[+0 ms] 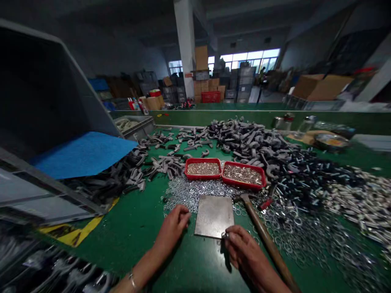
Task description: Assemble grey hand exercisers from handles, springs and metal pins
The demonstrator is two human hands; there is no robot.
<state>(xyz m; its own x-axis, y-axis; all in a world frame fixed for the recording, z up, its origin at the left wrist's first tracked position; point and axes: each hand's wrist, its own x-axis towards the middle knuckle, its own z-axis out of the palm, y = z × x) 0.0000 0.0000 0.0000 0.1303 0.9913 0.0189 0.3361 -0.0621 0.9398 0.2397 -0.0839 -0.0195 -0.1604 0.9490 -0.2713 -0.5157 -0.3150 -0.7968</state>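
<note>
The right grip (244, 248) is clenched on a small metal ring (225, 235) at the corner of a square steel plate (214, 216). The released left grip (172, 228) rests just beside the plate. Farther off on the green bench (131, 232) lie a wooden-handled hammer (262, 228), loose washers (195, 193) and two red trays (242, 175).

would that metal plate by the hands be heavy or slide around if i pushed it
The metal plate looks like solid steel, so it probably won't flex and likely feels heavy for its size. Lying flat on the smooth green mat, it would probably slide rather than tip, though the loose washers beside it might catch its edge.
</note>
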